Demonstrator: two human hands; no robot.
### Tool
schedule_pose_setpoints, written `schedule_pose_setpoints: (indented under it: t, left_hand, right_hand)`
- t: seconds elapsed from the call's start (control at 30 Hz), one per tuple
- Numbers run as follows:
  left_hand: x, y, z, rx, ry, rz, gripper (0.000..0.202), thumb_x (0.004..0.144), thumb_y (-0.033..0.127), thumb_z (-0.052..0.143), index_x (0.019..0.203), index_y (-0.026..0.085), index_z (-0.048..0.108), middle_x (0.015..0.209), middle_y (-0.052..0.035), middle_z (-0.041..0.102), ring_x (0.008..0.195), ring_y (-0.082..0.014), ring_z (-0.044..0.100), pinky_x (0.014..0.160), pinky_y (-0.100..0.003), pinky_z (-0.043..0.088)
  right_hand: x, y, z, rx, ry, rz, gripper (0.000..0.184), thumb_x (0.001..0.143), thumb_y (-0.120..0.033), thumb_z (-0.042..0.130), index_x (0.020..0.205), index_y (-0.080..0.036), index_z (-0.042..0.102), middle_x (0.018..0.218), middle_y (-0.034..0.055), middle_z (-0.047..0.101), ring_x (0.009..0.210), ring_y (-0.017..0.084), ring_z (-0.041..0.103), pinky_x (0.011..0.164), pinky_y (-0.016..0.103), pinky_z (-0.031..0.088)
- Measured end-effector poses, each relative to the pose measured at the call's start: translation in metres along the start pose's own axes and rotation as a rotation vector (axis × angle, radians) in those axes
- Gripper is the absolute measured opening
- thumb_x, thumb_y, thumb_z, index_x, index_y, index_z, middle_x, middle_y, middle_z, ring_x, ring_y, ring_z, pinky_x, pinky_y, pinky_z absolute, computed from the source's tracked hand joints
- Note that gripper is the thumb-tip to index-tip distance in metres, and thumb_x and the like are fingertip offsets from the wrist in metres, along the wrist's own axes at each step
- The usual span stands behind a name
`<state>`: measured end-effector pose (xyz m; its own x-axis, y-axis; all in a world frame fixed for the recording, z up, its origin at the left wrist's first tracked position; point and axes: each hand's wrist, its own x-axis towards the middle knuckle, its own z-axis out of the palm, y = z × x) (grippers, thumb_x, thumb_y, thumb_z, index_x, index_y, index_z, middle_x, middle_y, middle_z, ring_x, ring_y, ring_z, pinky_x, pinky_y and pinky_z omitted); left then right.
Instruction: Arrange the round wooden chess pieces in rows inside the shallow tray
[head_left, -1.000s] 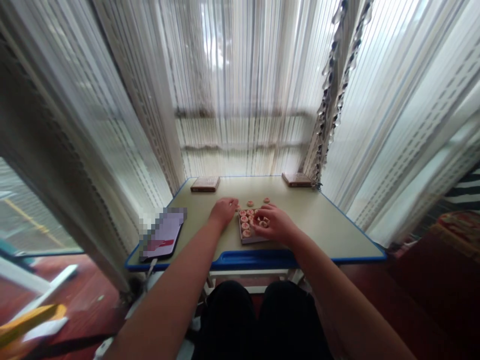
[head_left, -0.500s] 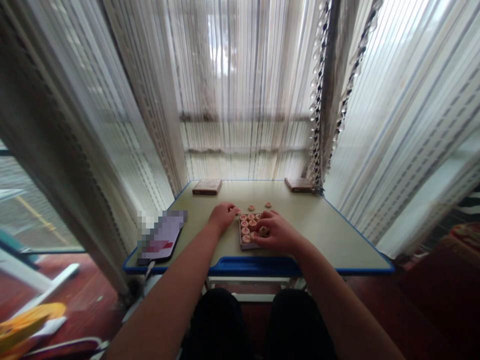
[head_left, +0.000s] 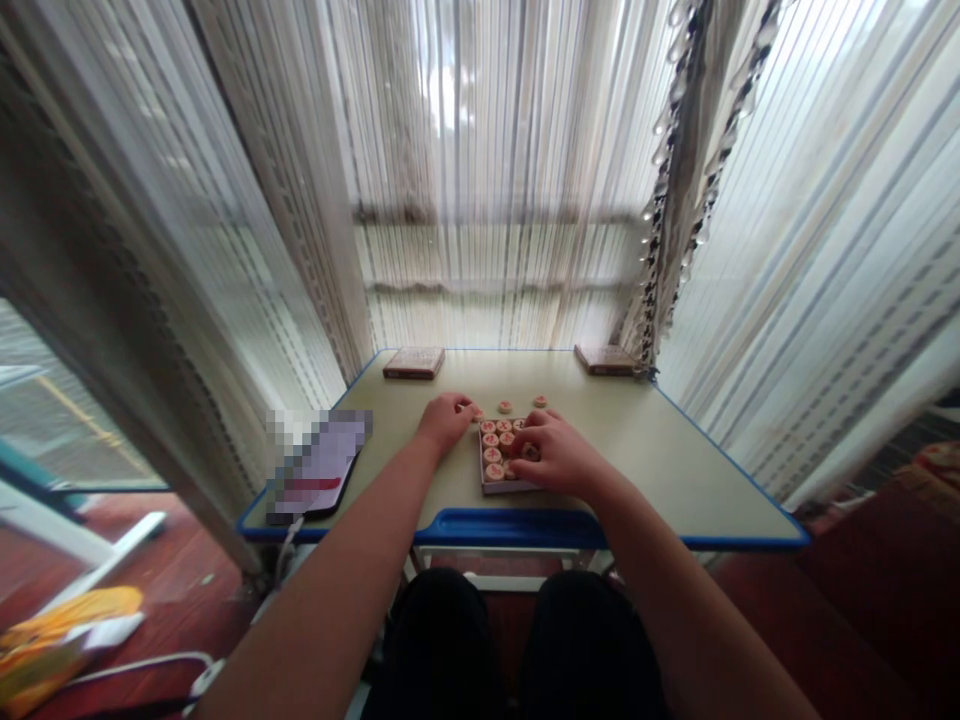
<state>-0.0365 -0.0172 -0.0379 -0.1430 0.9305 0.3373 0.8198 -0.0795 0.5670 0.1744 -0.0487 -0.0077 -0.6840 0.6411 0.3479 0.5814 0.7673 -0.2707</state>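
A shallow square box (head_left: 511,488) near the table's front edge holds rows of round wooden Chinese chess pieces (head_left: 490,440) with red characters. My right hand (head_left: 559,455) covers the box's right side, its fingers curled round a piece (head_left: 531,453) low over the box; whether that piece rests on others is hidden. Just beyond the box's far left corner, my left hand (head_left: 448,420) has its fingertips closed on another piece (head_left: 478,412) at table level. Two more pieces lie loose behind the box, one in the middle (head_left: 505,407) and one to the right (head_left: 540,401).
Flat brown boxes stand at the table's far left (head_left: 414,363) and far right (head_left: 606,360) corners. A phone-like device (head_left: 319,475), partly pixelated, lies at the left edge with a cable. A blue tray lip (head_left: 517,525) runs along the front. Curtains hang behind.
The view has shifted slightly. My right hand has settled lower over the box, with its piece now more hidden by the fingers. My left hand stays by the same piece.
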Motion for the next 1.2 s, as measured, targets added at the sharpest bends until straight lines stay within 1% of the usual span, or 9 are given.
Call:
schedule_pose_setpoints:
  t: [0.23, 0.37, 0.6, 0.7, 0.8, 0.97, 1.1, 1.2]
  left_hand:
    - [0.0026, -0.0016, 0.0016, 0.002, 0.012, -0.016, 0.029, 0.074, 0.035, 0.049, 0.083, 0.015, 0.067, 0.076, -0.0066, 0.067, 0.069, -0.0153, 0.059, 0.065, -0.024, 0.044]
    - [0.0034, -0.0007, 0.0011, 0.001, 0.008, -0.006, 0.029, 0.073, 0.035, 0.049, 0.082, 0.015, 0.067, 0.075, -0.0066, 0.067, 0.067, -0.0154, 0.059, 0.064, -0.024, 0.044]
    - [0.0044, -0.0024, 0.0020, 0.014, 0.005, -0.001, 0.030, 0.073, 0.036, 0.049, 0.082, 0.015, 0.068, 0.074, -0.0067, 0.066, 0.067, -0.0157, 0.058, 0.063, -0.025, 0.043]
    - [0.0045, -0.0027, 0.0025, 0.024, 0.004, 0.017, 0.029, 0.073, 0.035, 0.048, 0.081, 0.015, 0.068, 0.074, -0.0063, 0.066, 0.067, -0.0155, 0.058, 0.063, -0.024, 0.043]
    - [0.0048, -0.0028, 0.0031, 0.032, 0.014, 0.037, 0.028, 0.074, 0.033, 0.048, 0.082, 0.016, 0.068, 0.077, -0.0062, 0.067, 0.068, -0.0154, 0.058, 0.065, -0.025, 0.043]
    - [0.0046, -0.0032, 0.0037, -0.009, 0.003, 0.063, 0.028, 0.072, 0.027, 0.049, 0.091, 0.017, 0.067, 0.087, -0.0053, 0.067, 0.072, -0.0146, 0.058, 0.069, -0.024, 0.044]
    - [0.0043, -0.0027, 0.0035, -0.008, -0.002, 0.065, 0.027, 0.072, 0.026, 0.050, 0.090, 0.017, 0.067, 0.085, -0.0054, 0.067, 0.071, -0.0148, 0.058, 0.069, -0.025, 0.044]
    - [0.0045, -0.0031, 0.0037, 0.009, -0.001, 0.070, 0.028, 0.074, 0.025, 0.048, 0.091, 0.017, 0.068, 0.085, -0.0056, 0.067, 0.073, -0.0153, 0.058, 0.071, -0.025, 0.044]
  right_hand:
    - [0.0016, 0.0010, 0.0018, 0.008, -0.003, 0.001, 0.017, 0.071, -0.031, 0.057, 0.078, -0.023, 0.070, 0.078, 0.0037, 0.052, 0.079, 0.017, 0.047, 0.078, 0.031, 0.035]
    - [0.0036, 0.0014, 0.0040, 0.008, -0.030, -0.032, 0.014, 0.069, -0.029, 0.058, 0.074, -0.024, 0.070, 0.074, 0.0025, 0.054, 0.075, 0.015, 0.047, 0.079, 0.030, 0.033]
    - [0.0065, 0.0020, 0.0060, -0.021, -0.014, -0.019, 0.013, 0.066, -0.022, 0.058, 0.069, -0.026, 0.070, 0.072, 0.0011, 0.054, 0.073, 0.015, 0.046, 0.079, 0.031, 0.031]
    - [0.0070, 0.0017, 0.0069, -0.011, -0.015, -0.030, 0.013, 0.065, -0.020, 0.058, 0.067, -0.025, 0.070, 0.071, 0.0008, 0.054, 0.073, 0.014, 0.045, 0.080, 0.031, 0.029]
    - [0.0068, 0.0013, 0.0067, -0.002, -0.019, -0.054, 0.014, 0.065, -0.018, 0.057, 0.065, -0.024, 0.069, 0.070, 0.0003, 0.053, 0.071, 0.013, 0.045, 0.080, 0.031, 0.028]
    - [0.0062, 0.0009, 0.0056, 0.023, -0.013, -0.076, 0.015, 0.066, -0.018, 0.057, 0.065, -0.025, 0.070, 0.072, 0.0007, 0.053, 0.071, 0.013, 0.045, 0.079, 0.030, 0.028]
    - [0.0062, 0.0008, 0.0065, 0.033, -0.003, -0.081, 0.017, 0.064, -0.016, 0.058, 0.066, -0.027, 0.070, 0.072, 0.0005, 0.054, 0.071, 0.014, 0.044, 0.076, 0.030, 0.029]
    - [0.0067, 0.0017, 0.0072, 0.033, 0.010, -0.094, 0.017, 0.063, -0.015, 0.057, 0.064, -0.025, 0.070, 0.071, 0.0007, 0.055, 0.069, 0.014, 0.044, 0.076, 0.030, 0.030]
